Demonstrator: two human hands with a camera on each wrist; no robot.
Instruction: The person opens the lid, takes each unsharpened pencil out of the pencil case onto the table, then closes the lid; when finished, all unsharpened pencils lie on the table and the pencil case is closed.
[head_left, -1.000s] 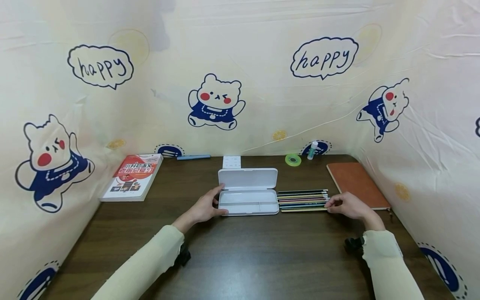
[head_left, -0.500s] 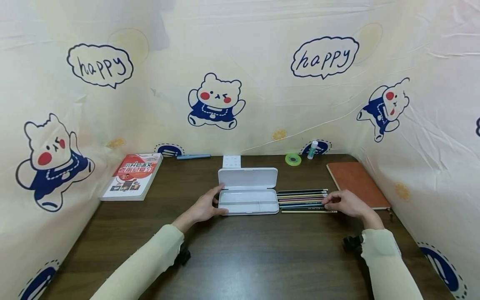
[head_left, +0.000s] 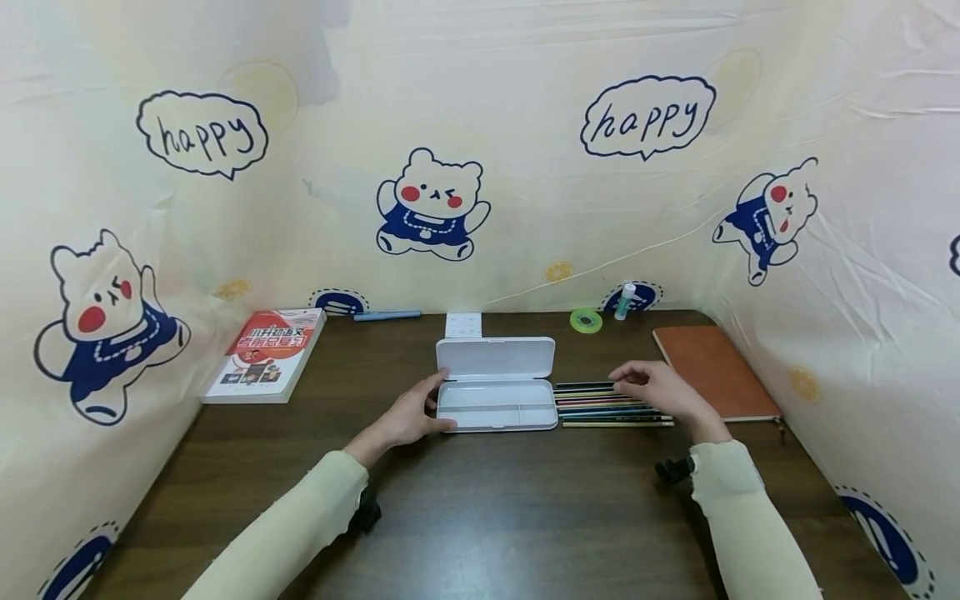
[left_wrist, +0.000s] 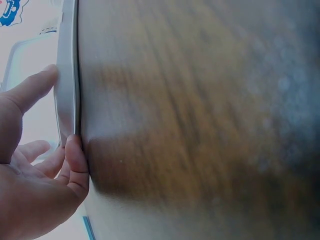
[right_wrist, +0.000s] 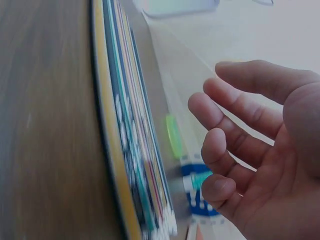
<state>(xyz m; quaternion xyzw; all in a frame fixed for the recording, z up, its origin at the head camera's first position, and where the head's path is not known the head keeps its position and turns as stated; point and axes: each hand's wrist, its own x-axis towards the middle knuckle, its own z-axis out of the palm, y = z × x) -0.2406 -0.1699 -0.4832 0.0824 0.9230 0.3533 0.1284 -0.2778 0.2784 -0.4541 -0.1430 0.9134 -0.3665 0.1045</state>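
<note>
A white pencil case (head_left: 480, 398) lies on the wooden table with its lid (head_left: 495, 358) tipped back; no pencils show inside. My left hand (head_left: 408, 414) grips the left end of the case, thumb at the front corner, fingers round the side. In the left wrist view the thumb reaches the case's edge (left_wrist: 66, 90) and a curled finger rests by the table. Several pencils (head_left: 603, 412) lie side by side at the case's right end. Over the back of this row hovers my right hand (head_left: 663, 392); in the right wrist view its fingers (right_wrist: 232, 140) are loosely bent with nothing between them.
At the back stand a green roll of tape (head_left: 586, 320) and a glue stick (head_left: 625, 302). A brown notebook (head_left: 716, 371) lies right, a thick book (head_left: 266, 357) left. A blue pen (head_left: 387, 315) and a white card (head_left: 463, 324) lie along the back edge.
My right hand has moved back and left from the pencils' right ends to over the row's far side. The nearest pencils' right ends now show. The left hand and the case have stayed put.
</note>
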